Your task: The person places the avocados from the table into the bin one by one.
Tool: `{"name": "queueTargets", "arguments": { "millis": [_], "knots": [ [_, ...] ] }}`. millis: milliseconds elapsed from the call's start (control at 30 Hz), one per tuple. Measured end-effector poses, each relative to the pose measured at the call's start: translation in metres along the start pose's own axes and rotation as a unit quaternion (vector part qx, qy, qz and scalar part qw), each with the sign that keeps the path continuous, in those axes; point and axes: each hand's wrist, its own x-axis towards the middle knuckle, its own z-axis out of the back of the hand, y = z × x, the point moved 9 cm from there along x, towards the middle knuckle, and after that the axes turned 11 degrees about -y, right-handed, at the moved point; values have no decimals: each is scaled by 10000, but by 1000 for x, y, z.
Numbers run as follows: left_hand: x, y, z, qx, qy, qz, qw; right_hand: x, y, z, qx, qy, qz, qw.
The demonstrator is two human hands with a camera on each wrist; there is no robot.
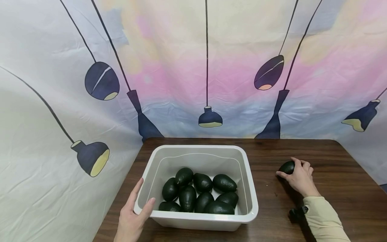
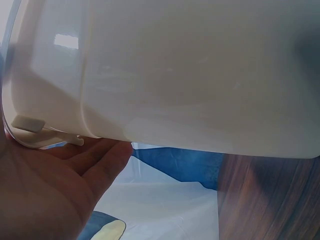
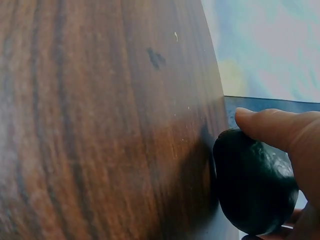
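Observation:
A white plastic bin stands on the table with several dark green avocados lying loose in it. My left hand rests at the bin's near left corner, its thumb at the rim and its fingers straight along the outer wall. In the left wrist view, the fingers lie under the rim. To the right of the bin, my right hand grips one avocado between thumb and fingers. The right wrist view shows that avocado close up. Whether it touches the table I cannot tell.
The dark brown wooden table has rounded far corners. Behind it and to the left hangs a cloth backdrop printed with lamps. A black wrist device sits at the right cuff, low over the table.

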Motion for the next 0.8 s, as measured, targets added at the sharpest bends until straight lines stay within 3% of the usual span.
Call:
{"name": "queueTargets", "arguments": {
  "millis": [367,800],
  "knots": [
    [0,-1,0,-122,23,-42,9999,-2,-1,1,36,5,13,10000],
    [0,-1,0,87,34,-1,10000,-4,4,8,141,-27,-1,9999]
  ]
}}
